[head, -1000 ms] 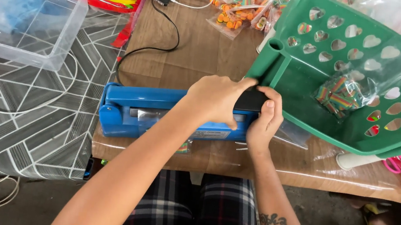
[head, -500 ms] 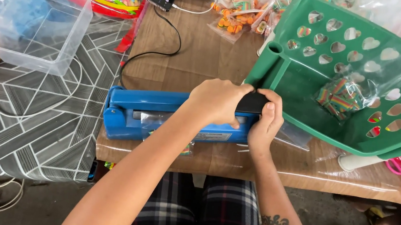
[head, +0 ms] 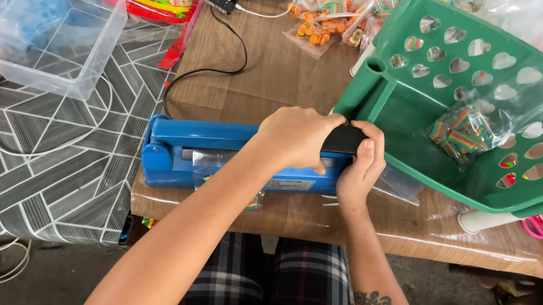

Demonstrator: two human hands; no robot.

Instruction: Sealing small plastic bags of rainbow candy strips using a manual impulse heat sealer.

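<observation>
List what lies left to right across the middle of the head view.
Clear plastic tub → blue heat sealer → left hand → right hand → green plastic basket → pink scissors.

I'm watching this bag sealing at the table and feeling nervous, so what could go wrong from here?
1. Both hands, left and right, press the black handle end of the blue heat sealer; fingers near the closed bar might get pinched or burned.
2. The clear plastic bag sticks out from under the bar and might seal crooked if it slips.
3. The tilted green plastic basket, which holds a bag of striped candy, sits right beside the right hand and could be knocked.
</observation>
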